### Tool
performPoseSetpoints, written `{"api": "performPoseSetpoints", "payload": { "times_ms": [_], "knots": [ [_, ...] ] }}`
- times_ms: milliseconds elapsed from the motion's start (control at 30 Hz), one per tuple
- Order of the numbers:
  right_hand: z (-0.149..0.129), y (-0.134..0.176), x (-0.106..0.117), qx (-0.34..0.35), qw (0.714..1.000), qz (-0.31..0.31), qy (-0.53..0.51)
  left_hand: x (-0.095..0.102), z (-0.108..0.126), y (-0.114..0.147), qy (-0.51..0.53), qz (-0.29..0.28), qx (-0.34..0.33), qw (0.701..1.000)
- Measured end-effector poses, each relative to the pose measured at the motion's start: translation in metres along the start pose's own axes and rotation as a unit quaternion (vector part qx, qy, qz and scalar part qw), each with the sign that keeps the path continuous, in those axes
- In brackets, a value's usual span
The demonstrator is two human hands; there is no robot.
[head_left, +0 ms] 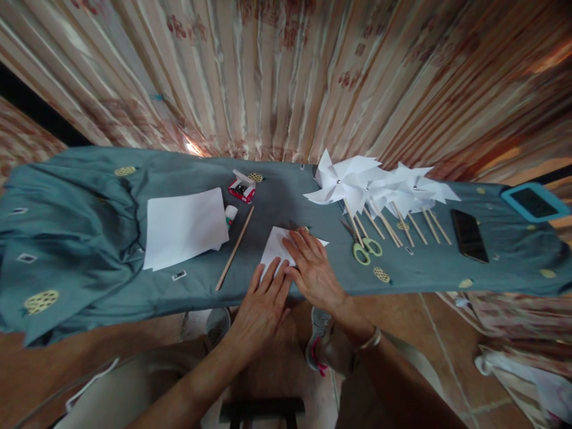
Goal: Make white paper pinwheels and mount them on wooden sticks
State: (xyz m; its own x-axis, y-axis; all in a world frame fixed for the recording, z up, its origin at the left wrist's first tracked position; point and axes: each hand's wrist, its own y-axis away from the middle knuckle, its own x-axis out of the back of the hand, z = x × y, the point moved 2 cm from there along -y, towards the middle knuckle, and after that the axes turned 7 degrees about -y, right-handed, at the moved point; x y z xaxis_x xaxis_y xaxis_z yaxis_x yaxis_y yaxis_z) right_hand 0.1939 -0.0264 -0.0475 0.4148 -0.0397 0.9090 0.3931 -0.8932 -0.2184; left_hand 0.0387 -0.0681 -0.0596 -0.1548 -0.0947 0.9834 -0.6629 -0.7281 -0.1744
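A folded sheet of white paper (273, 245) lies near the front edge of the cloth-covered table. My left hand (263, 301) rests flat on its lower part, fingers stretched out. Across its right side lies my right hand (315, 271), also flat with the fingers extended, and the two hands meet at the thumb. Part of the paper is hidden beneath them, and a pointed corner shows beyond the right fingers. Left of the paper is a wooden stick (235, 248). To the right, green-handled scissors (366, 245) lie with the blades pointing away.
A stack of white paper (185, 229) sits at left, a glue stick (230, 215) against its edge. Behind is an open red box (242, 187) of small dark pieces. Several white paper pinwheels (339, 179) on sticks lie at right, near a phone (469, 235) and a blue-framed tablet (536, 202).
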Motion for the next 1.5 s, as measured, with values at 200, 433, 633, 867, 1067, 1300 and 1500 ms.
{"api": "performPoseSetpoints", "payload": {
  "times_ms": [200,433,633,867,1067,1300,1500],
  "knots": [
    [-0.003,0.002,-0.003,-0.016,1.000,-0.023,0.007,0.001,-0.001,0.000,0.009,0.011,0.001,1.000],
    [-0.005,0.002,-0.002,-0.025,0.999,-0.045,0.015,0.002,-0.001,0.000,0.008,0.002,0.000,1.000],
    [-0.006,0.001,-0.002,-0.030,0.998,-0.048,0.009,0.004,-0.002,0.000,0.006,-0.003,0.000,1.000],
    [-0.004,0.000,-0.001,-0.035,0.998,-0.049,-0.012,0.009,-0.004,0.003,0.041,0.017,-0.002,0.999],
    [0.000,0.001,0.001,-0.037,0.998,-0.036,-0.043,0.029,-0.031,0.010,0.200,0.116,0.029,0.972],
    [-0.001,0.001,0.001,-0.035,0.998,-0.040,-0.043,0.022,-0.026,0.007,0.091,0.123,0.016,0.988],
    [-0.001,0.001,-0.001,-0.035,0.998,-0.038,-0.039,0.000,0.002,0.008,0.068,0.048,-0.001,0.996]
  ]
}}
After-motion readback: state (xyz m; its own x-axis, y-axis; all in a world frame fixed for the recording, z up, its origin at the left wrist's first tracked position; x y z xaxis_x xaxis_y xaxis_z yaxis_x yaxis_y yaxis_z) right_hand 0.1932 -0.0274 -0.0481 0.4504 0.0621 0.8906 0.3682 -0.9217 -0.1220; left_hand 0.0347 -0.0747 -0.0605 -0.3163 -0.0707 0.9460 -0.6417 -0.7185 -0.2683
